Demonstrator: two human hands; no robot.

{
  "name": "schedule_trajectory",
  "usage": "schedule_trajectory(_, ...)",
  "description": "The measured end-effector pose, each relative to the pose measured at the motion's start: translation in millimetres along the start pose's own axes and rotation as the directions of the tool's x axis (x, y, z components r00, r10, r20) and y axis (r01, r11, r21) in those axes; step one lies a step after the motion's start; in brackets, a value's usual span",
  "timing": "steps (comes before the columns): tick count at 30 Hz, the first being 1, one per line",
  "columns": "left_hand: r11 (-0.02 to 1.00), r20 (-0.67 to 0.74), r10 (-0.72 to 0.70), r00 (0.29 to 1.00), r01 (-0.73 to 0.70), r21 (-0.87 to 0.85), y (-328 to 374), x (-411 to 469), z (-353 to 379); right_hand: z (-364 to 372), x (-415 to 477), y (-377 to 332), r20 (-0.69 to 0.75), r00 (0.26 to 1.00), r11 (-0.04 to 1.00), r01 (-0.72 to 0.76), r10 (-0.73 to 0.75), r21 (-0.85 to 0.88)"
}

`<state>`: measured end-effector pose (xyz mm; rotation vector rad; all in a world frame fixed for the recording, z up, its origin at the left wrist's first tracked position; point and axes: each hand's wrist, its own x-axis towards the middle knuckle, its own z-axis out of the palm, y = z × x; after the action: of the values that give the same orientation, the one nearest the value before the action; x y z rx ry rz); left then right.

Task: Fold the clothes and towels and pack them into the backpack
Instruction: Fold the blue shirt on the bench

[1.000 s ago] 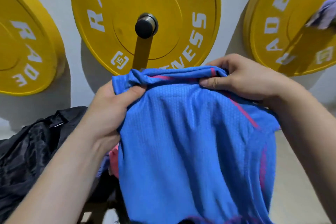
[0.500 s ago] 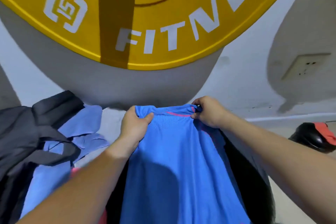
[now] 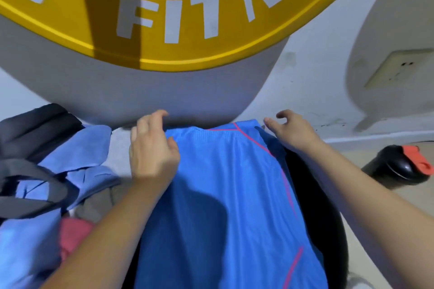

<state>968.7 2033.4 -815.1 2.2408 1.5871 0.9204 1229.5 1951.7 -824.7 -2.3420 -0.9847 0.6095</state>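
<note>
Blue shirt (image 3: 223, 195) lying flat at frame centre over dark surface, spread out for folding. Left hand (image 3: 152, 155) and right hand (image 3: 293, 131) sitting at its top corners, fingers loose, grasping nothing, probably lining up first fold. Backpack (image 3: 35, 124) waiting at left edge.

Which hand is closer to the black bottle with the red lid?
Right. The right hand is at the corner of the blue shirt with pink seams nearest the black red-lidded bottle; the left hand is at the opposite corner, farther off.

Yellow weight plate (image 3: 211, 49) overhead; wall socket (image 3: 399, 68) and black bottle (image 3: 397, 169) right.
</note>
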Motion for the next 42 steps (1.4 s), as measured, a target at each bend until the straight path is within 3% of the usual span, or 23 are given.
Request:
schedule_trajectory(1, 0.997, 0.020, 0.049, 0.999, -0.047, -0.054, 12, -22, -7, -6, -14, 4, -0.014, 1.000, 0.999, -0.020, 0.020, 0.045)
schedule_trajectory(2, 0.992, 0.131, 0.074, 0.989, -0.059, -0.112, 28, -47, -15, -13, -30, 9, -0.019, 0.999, 0.996, -0.033, 0.035, 0.086)
schedule_trajectory(4, 0.990, 0.465, 0.099, 0.880, -0.038, -0.138, 61, -110, -21, -23, -68, 22, 0.022, 0.998, 0.992, -0.062, 0.059, 0.114)
schedule_trajectory(6, 0.983, 0.583, 0.172, 0.794, -0.172, -0.056, 86, -171, -15, -29, -107, 34, 0.086, 0.994, 0.993, -0.081, 0.074, 0.085)
schedule_trajectory(9, 0.947, 0.615, 0.279, 0.737, -0.316, -0.051, 103, -224, -4, -28, -150, 48, 0.123, 0.988, 0.995, -0.086, 0.092, -0.056)
schedule_trajectory(12, 0.945, 0.531, 0.248, 0.810, -0.323, 0.050, 104, -237, 3, -24, -178, 49, 0.131, 0.987, 0.974, -0.059, 0.090, -0.221)
schedule_trajectory(17, 0.927, 0.472, 0.313, 0.824, -0.373, 0.037, 107, -228, -1, -11, -211, 46, 0.081, 0.991, 0.941, -0.075, 0.107, -0.330)
schedule_trajectory(19, 0.951, 0.403, 0.306, 0.863, -0.297, -0.086, 98, -227, -3, -8, -218, 48, 0.032, 0.993, 0.948, -0.098, 0.114, -0.304)
schedule_trajectory(21, 0.961, 0.246, 0.258, 0.934, -0.221, -0.169, 82, -227, -12, -6, -224, 50, 0.008, 0.991, 0.965, -0.129, 0.134, -0.230)
schedule_trajectory(22, 0.973, 0.192, 0.192, 0.962, -0.161, -0.166, 71, -225, -23, -6, -229, 51, -0.006, 0.988, 0.973, -0.153, 0.154, -0.170)
schedule_trajectory(24, 0.999, 0.137, 0.040, 0.990, -0.042, 0.006, 44, -223, -50, -2, -243, 55, -0.044, 0.976, 0.976, -0.214, 0.213, -0.033)
schedule_trajectory(28, 0.917, 0.168, -0.313, 0.935, 0.251, 0.311, -8, -245, -90, 13, -278, 65, -0.077, 0.922, 0.890, -0.341, 0.380, 0.304)
schedule_trajectory(31, 0.892, 0.183, -0.402, 0.897, 0.338, 0.301, -19, -261, -102, 27, -295, 71, 0.000, 0.883, 0.787, -0.418, 0.469, 0.453)
schedule_trajectory(34, 0.854, 0.189, -0.517, 0.835, 0.488, 0.183, -14, -257, -109, 29, -300, 77, 0.124, 0.855, 0.677, -0.481, 0.504, 0.558)
schedule_trajectory(38, 0.857, 0.182, -0.510, 0.841, 0.516, 0.019, -11, -260, -111, 20, -298, 86, 0.149, 0.884, 0.677, -0.439, 0.443, 0.591)
schedule_trajectory(40, 0.762, 0.188, -0.595, 0.782, 0.623, -0.177, -6, -258, -115, 14, -298, 83, 0.176, 0.907, 0.645, -0.398, 0.382, 0.653)
schedule_trajectory(42, 0.575, 0.253, -0.660, 0.707, 0.693, -0.436, -1, -252, -117, 10, -299, 81, 0.181, 0.922, 0.643, -0.370, 0.342, 0.670)
